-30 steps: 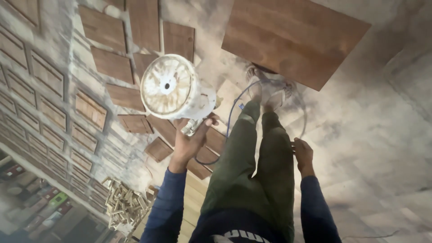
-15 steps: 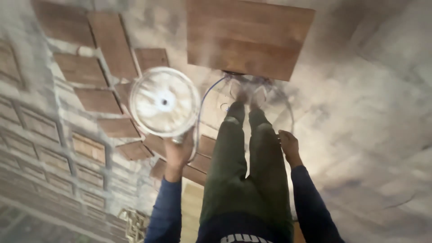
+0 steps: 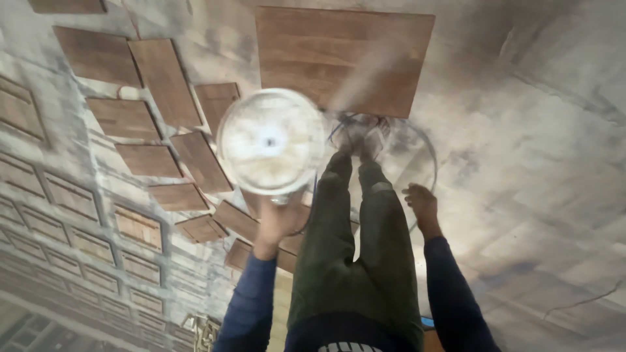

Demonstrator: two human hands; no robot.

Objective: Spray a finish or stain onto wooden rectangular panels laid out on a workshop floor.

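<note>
White and blurred, a round fan (image 3: 270, 141) is gripped from below by the left hand (image 3: 277, 221), above the brown boards (image 3: 163, 117) on the grey floor (image 3: 535, 163). The right hand (image 3: 422, 203) hangs loosely open, holding nothing, beside the legs (image 3: 355, 248).

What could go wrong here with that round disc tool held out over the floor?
The left hand alone holds the round disc tool, so it could slip or swing. Its cable loops around the feet, a likely trip or snag. Loose wooden panels lie close beneath and might get struck.
</note>
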